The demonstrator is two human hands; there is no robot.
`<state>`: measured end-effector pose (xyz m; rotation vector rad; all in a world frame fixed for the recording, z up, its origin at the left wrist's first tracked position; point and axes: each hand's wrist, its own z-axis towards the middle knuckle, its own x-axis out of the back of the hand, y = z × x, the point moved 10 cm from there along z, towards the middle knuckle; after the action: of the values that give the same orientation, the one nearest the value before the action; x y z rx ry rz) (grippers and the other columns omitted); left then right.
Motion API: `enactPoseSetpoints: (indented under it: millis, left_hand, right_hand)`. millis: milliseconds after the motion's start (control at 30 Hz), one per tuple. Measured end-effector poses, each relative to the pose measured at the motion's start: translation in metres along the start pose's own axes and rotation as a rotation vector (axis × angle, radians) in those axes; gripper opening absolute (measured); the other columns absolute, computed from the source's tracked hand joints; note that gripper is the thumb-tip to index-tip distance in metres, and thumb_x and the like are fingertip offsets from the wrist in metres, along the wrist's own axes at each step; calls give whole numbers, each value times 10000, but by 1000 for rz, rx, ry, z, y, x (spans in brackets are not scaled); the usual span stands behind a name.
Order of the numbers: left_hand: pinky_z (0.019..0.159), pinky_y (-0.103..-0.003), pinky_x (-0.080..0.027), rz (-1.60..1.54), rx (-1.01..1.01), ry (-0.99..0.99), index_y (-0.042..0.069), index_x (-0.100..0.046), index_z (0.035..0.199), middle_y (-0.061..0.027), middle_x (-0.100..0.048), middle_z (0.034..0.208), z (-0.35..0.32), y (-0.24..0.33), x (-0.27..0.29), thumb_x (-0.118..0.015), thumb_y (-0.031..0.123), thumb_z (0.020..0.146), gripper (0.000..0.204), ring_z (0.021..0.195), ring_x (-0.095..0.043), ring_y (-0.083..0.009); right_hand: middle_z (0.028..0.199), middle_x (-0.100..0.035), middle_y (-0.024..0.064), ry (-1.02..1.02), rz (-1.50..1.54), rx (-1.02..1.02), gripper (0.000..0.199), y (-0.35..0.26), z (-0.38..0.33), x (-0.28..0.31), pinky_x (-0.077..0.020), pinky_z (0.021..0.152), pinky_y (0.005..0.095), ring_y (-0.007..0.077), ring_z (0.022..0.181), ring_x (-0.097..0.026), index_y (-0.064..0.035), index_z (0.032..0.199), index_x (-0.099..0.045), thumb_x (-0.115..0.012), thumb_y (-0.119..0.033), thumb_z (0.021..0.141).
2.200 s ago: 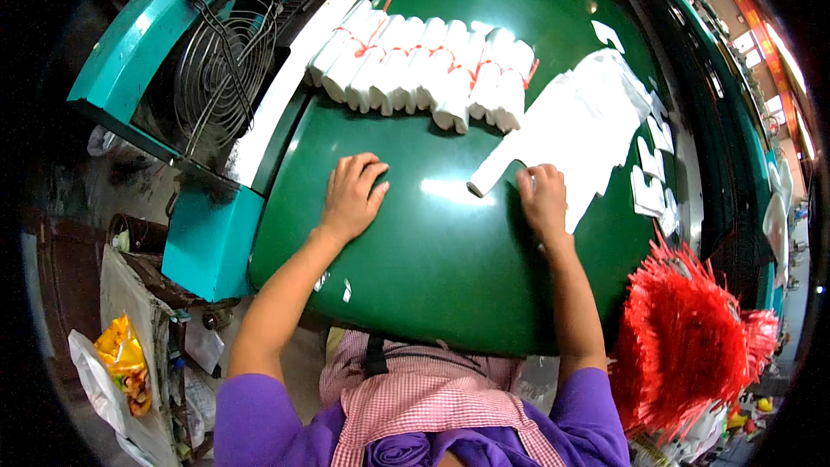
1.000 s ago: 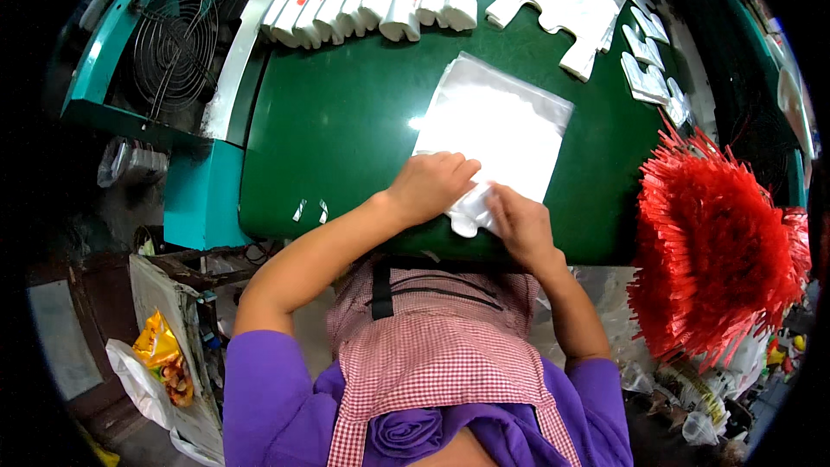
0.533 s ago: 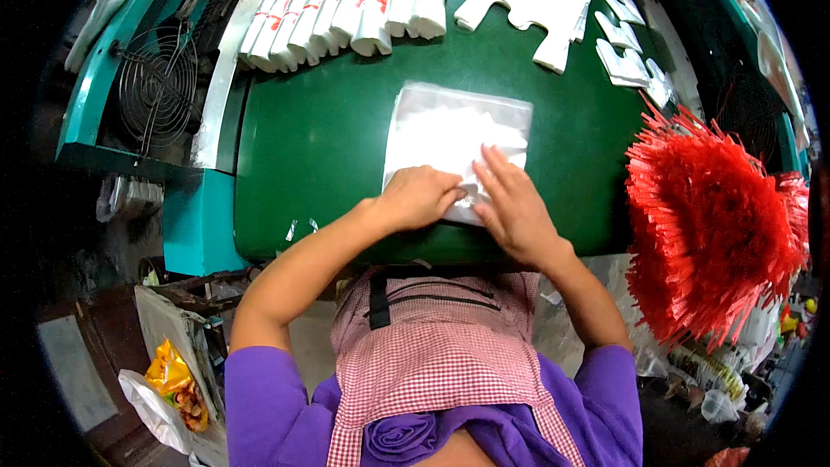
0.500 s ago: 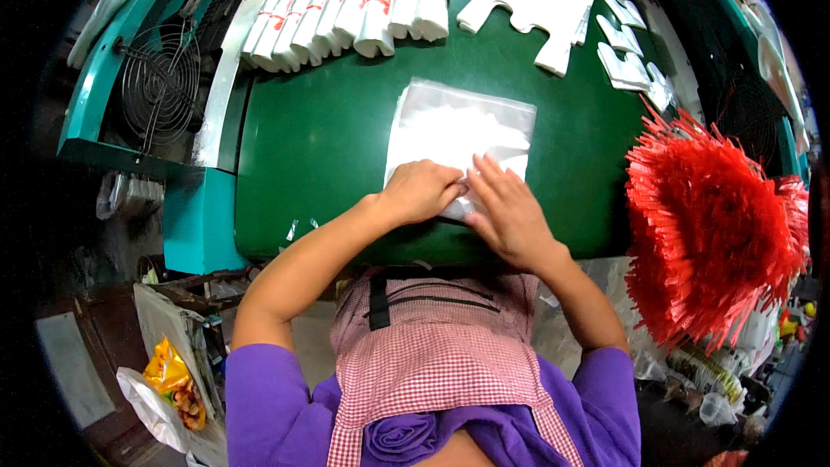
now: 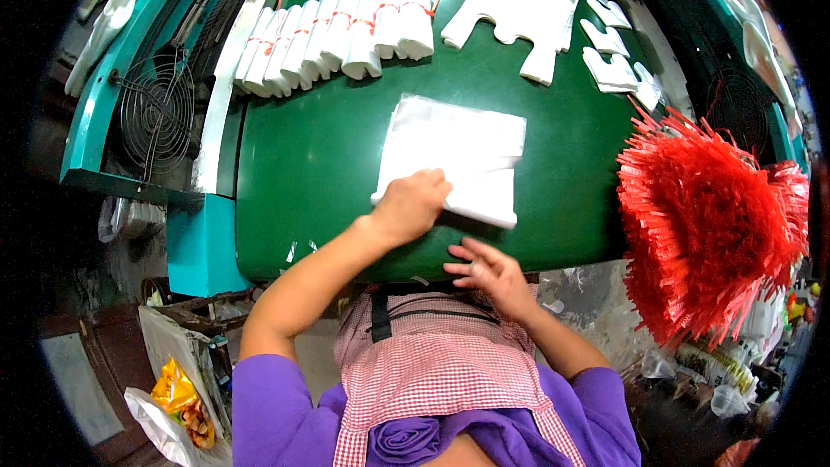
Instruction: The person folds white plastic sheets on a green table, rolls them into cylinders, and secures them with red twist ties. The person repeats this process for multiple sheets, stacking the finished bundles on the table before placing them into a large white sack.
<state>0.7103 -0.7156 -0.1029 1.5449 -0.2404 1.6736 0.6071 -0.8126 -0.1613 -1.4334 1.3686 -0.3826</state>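
Note:
A flat stack of white and clear plastic bags lies on the green tabletop in front of me, its near edge rolled or folded into a thick band. My left hand is closed on that near edge, left of its middle; the fingertips are partly hidden. Clear of the bags, my right hand hovers by the table's front edge, fingers loosely bent and apart, with nothing in it.
Several rolled bag bundles tied with red strips line the far left. Handled plastic bags and small white cut-offs lie far right. A big bunch of red plastic strips hangs at the right edge. Teal machine frames flank the table.
My right hand has come off the bags and drawn back toward me. The stack's near edge now shows as a thick roll, with my left hand still on it. The whole view has shifted slightly.

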Motion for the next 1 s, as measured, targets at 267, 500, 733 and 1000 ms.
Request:
enactPoseSetpoints:
  millis: [267, 500, 733, 1000]
  left_hand:
    - [1055, -571, -285, -218, -189, -359, 118, -636, 955, -84, -415, 1424, -65, 25, 3, -655, 54, 714, 250, 1349, -303, -383]
    - [907, -436, -394, 136, -288, -160, 124, -619, 893, -81, -578, 1048, -32, 31, 19, -635, 164, 728, 170, 1043, -532, -261]
    - [1082, -602, -237, 82, -173, -375, 129, -691, 922, -120, -491, 1363, -2, 14, 8, -630, 140, 706, 225, 1295, -401, -389]
    - [1033, -638, -266, 82, -61, -222, 111, -578, 1128, -174, -503, 1324, -51, 55, 4, -672, 229, 762, 396, 1235, -438, -423]
  right_hand:
    - [1295, -541, 131, -16, 82, 116, 559, -46, 51, 30, -406, 1031, 373, 241, 1166, -543, 14, 1336, -443, -571, 41, 792]
    - [1394, -463, 129, -302, -1567, 917, 375, -76, 30, -14, -360, 1070, 430, 287, 1281, -455, -76, 1233, -564, -475, -122, 872]
    - [1426, -404, 153, -562, -1677, 698, 412, -73, 29, -16, -298, 1104, 457, 294, 1326, -388, 32, 1244, -510, -496, -54, 842]
    - [1385, -358, 326, -117, -1634, 447, 807, -72, -3, -39, -296, 1074, 504, 449, 1311, -336, 24, 1329, -427, -759, -371, 708]
